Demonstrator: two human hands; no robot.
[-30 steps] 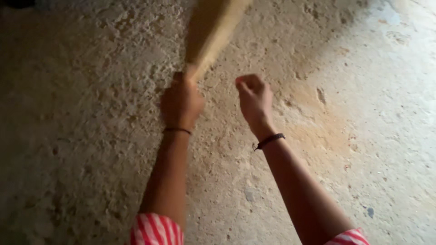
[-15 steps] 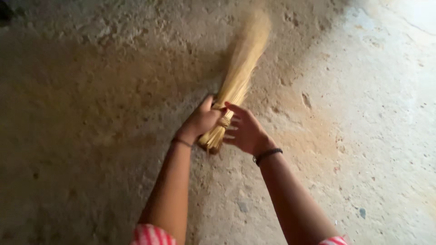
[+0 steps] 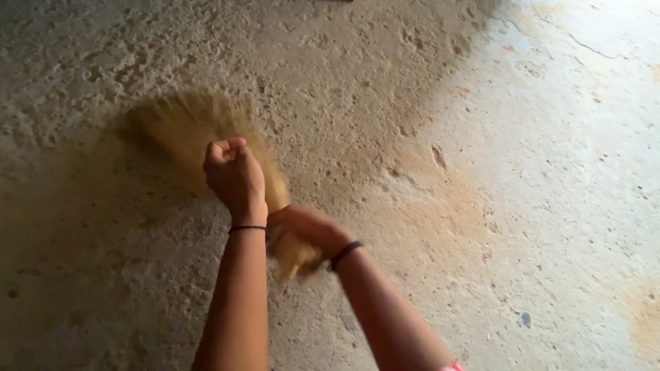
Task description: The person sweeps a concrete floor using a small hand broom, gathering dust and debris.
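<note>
A straw-coloured grass broom [image 3: 180,126] lies low over the rough concrete floor, its bristles blurred and fanned toward the upper left. My right hand [image 3: 302,232] is wrapped around the bound end of the broom, just right of my left wrist. My left hand [image 3: 234,175] is curled into a fist above the broom, with nothing visible in it and part of the bristles hidden behind it. Each wrist wears a thin dark band.
The concrete floor [image 3: 481,172] is pitted and cracked, dim on the left and brightly lit on the right. A small dark spot [image 3: 525,319] lies at the lower right, and a thin crack [image 3: 584,45] runs across the top right.
The broom has swung from pointing up and right to pointing up and left. My left hand has let go of it; my right hand now holds the bound end alone.
</note>
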